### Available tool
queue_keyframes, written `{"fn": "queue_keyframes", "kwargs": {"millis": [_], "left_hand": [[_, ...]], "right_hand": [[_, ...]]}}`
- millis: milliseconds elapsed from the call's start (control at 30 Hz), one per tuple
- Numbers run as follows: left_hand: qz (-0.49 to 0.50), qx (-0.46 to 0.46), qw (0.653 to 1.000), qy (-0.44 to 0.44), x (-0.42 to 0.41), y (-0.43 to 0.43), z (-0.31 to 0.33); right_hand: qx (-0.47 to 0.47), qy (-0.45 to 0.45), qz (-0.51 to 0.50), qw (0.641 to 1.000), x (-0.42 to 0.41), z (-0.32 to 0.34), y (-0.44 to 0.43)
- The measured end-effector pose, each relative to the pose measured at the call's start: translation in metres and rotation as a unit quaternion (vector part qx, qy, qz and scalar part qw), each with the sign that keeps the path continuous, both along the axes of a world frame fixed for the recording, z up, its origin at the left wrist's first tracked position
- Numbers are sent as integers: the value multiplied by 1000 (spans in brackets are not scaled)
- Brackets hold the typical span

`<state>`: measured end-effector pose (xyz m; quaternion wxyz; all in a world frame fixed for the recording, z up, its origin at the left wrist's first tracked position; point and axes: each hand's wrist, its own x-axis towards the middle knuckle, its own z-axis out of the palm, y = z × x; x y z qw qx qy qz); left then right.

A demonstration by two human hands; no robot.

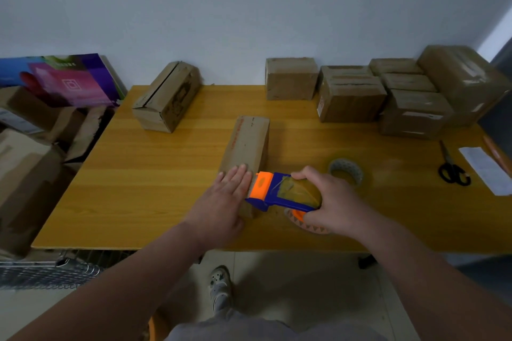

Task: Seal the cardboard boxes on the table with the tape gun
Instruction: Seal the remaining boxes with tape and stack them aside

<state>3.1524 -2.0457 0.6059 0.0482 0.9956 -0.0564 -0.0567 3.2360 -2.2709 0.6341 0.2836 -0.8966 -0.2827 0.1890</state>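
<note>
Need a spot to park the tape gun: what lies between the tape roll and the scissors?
Only bare wooden table, as the head view shows, between the tape roll and the scissors.

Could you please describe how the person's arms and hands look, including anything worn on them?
The left hand and right hand are bare: no gloves, rings, watch or bracelet visible. No sleeves show anywhere up to the frame's edge.

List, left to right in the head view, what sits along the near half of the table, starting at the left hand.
left hand → tape gun → right hand → scissors → paper slip
</note>
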Motion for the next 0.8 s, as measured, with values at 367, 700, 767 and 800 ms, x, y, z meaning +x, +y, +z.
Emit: {"fn": "queue_keyframes", "kwargs": {"millis": [367, 700, 767, 800], "left_hand": [[-25, -22, 999, 9, 2, 6, 4], [-22, -21, 999, 10, 3, 5, 5], [-22, -27, 999, 7, 3, 6, 4], [-22, -29, 999, 5, 3, 6, 4]], "right_hand": [[23, 31, 11, 999, 6, 31, -17], [-71, 19, 53, 996, 14, 45, -30], [-85, 16, 63, 994, 15, 40, -25], [-92, 16, 67, 993, 15, 37, -21]]}}
